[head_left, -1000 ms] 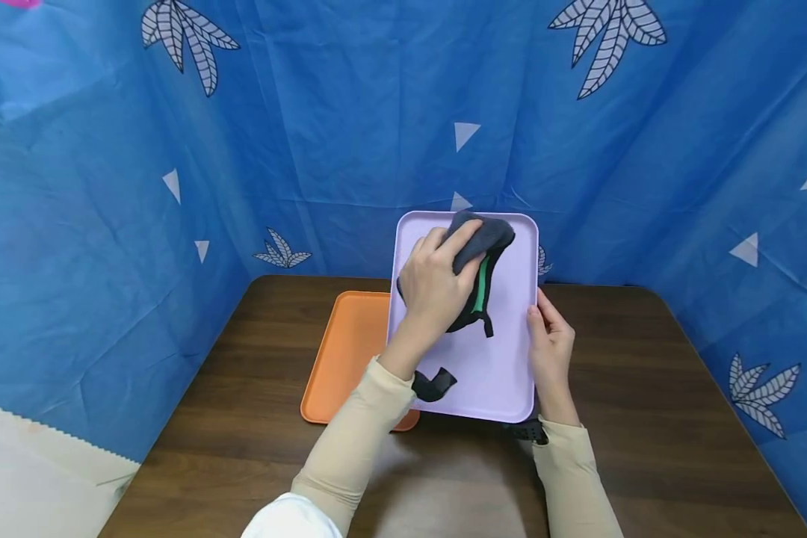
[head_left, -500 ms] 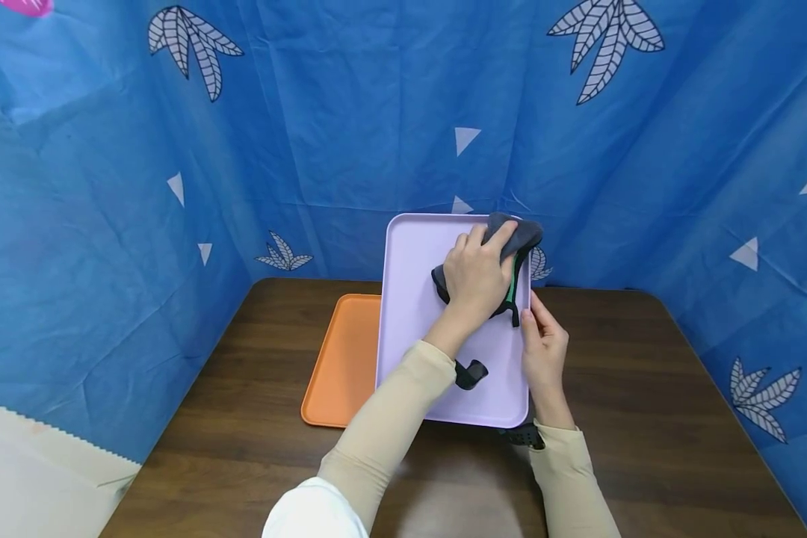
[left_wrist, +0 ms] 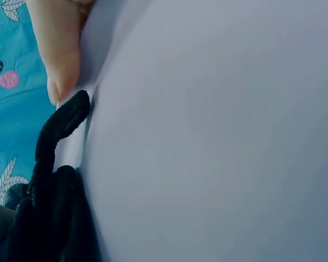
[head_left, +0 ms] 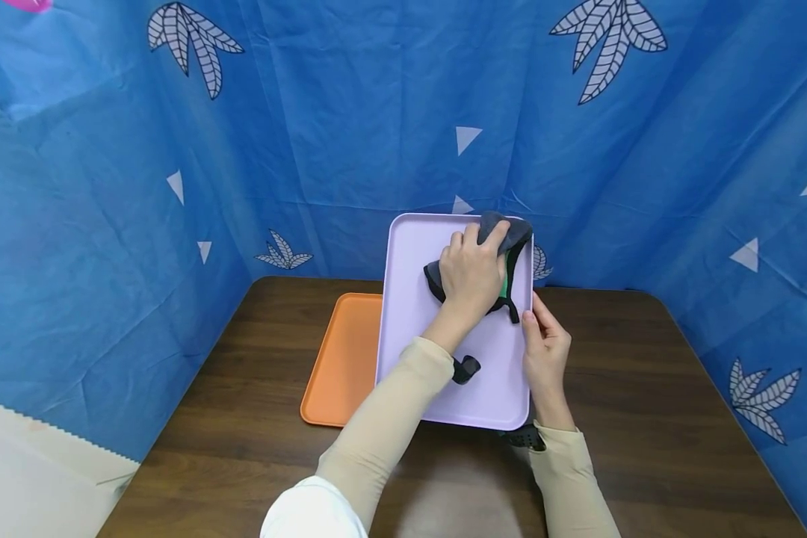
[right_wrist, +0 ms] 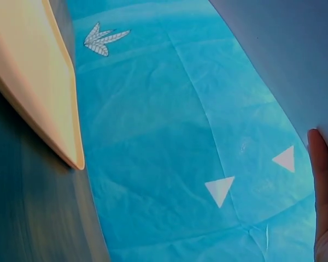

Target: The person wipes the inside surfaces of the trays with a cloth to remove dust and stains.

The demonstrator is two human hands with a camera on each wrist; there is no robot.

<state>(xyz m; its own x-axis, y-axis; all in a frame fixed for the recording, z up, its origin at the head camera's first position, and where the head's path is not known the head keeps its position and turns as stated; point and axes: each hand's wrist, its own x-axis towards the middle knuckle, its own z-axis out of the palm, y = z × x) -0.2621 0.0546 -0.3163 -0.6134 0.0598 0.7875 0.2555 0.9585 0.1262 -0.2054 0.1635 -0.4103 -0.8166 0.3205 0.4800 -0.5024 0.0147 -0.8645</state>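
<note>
L hand (head_left: 472, 278) grips dark cloth (head_left: 504, 237), pressed on tilted lilac tray (head_left: 417, 299). R hand (head_left: 546, 351) grips tray's right edge. Orange tray (head_left: 341, 359) flat on worktop (head_left: 645, 388).

The tilted lilac tray (head_left: 413, 329) stands upright mid-table, blocking passage toward 12 o'clock. The orange tray (head_left: 339, 359) lies flat at its 9 o'clock, touching or just beside it. Bare table (head_left: 645, 388) at 3 o'clock and 6 o'clock is open; blue curtain (head_left: 350, 134) walls three sides.

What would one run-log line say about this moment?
left hand: presses grey cloth on lilac tray | right hand: grips tray edge | orange tray: on table
</note>
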